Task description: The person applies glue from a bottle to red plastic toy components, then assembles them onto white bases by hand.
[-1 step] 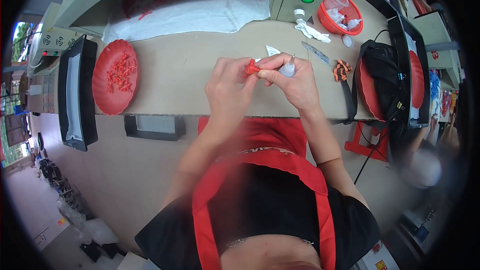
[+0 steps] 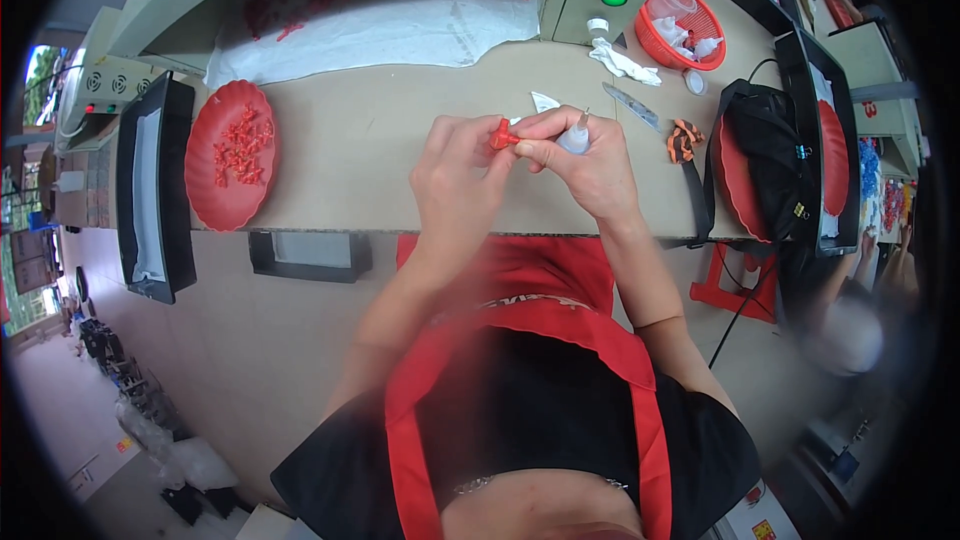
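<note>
Over the near part of the table, my two hands meet at a small red plastic-looking piece (image 2: 502, 135). My left hand (image 2: 455, 170) is closed, pinching the piece by its wider end. On the other side, the thumb and finger of my right hand (image 2: 600, 165) come together at the piece's narrow end. That hand also keeps a small translucent squeeze bottle (image 2: 575, 138) with a thin needle tip, tilted upward between its fingers. What kind of part the red piece is, I cannot make out. A red scalloped plate (image 2: 200, 190) at the left carries many similar small red pieces.
Beyond my hands lie a knife (image 2: 632, 106), a crumpled white cloth (image 2: 625, 65) and an orange-black striped bundle (image 2: 685, 141). A red basket (image 2: 657, 38) stands back right, near a black bag (image 2: 765, 155). Black trays (image 2: 180, 185) flank the table; a machine opening (image 2: 400, 35) holds red pieces.
</note>
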A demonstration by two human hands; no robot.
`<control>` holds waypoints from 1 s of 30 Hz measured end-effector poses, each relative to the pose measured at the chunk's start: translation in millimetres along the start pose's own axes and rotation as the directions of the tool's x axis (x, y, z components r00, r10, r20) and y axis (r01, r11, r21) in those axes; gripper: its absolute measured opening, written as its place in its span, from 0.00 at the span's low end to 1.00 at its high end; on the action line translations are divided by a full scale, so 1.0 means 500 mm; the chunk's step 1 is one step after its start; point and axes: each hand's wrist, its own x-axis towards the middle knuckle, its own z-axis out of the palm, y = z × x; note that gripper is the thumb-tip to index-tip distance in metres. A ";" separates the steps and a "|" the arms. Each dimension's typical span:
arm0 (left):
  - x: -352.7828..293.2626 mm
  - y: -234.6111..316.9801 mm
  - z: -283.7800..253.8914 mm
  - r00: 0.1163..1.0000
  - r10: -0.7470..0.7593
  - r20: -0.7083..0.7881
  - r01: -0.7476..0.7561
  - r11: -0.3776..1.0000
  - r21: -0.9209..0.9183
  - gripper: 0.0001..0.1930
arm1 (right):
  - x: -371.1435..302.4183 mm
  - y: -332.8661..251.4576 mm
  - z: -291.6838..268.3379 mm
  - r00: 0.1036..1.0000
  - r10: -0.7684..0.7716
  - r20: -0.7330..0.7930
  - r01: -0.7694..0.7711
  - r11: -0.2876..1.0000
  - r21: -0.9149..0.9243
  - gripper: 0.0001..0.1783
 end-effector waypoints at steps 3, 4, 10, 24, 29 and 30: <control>-0.002 -0.001 0.014 0.999 0.042 -0.005 -0.042 0.999 0.022 0.13 | -0.013 -0.016 -0.008 0.999 0.013 -0.039 -0.016 0.997 -0.077 0.05; -0.008 -0.011 0.009 1.000 0.013 0.003 -0.014 0.998 0.053 0.13 | -0.016 -0.020 -0.005 1.000 0.005 -0.024 -0.007 0.995 -0.100 0.05; -0.021 -0.016 0.013 0.988 -0.154 -0.028 0.155 0.986 0.056 0.12 | -0.006 0.037 0.007 0.990 -0.139 -0.040 0.132 0.981 -0.141 0.05; -0.008 -0.008 0.029 0.994 -0.097 0.049 0.094 0.994 0.057 0.13 | -0.004 0.031 -0.023 0.999 -0.045 0.013 0.047 0.965 -0.259 0.11; -0.011 -0.008 0.024 0.987 -0.147 0.064 0.146 0.989 0.021 0.12 | -0.006 0.033 -0.018 0.988 -0.150 -0.024 0.144 0.974 -0.175 0.05; -0.012 -0.010 0.024 0.988 -0.142 0.060 0.142 0.990 0.017 0.12 | -0.007 0.030 -0.017 0.991 -0.130 -0.026 0.122 0.974 -0.191 0.05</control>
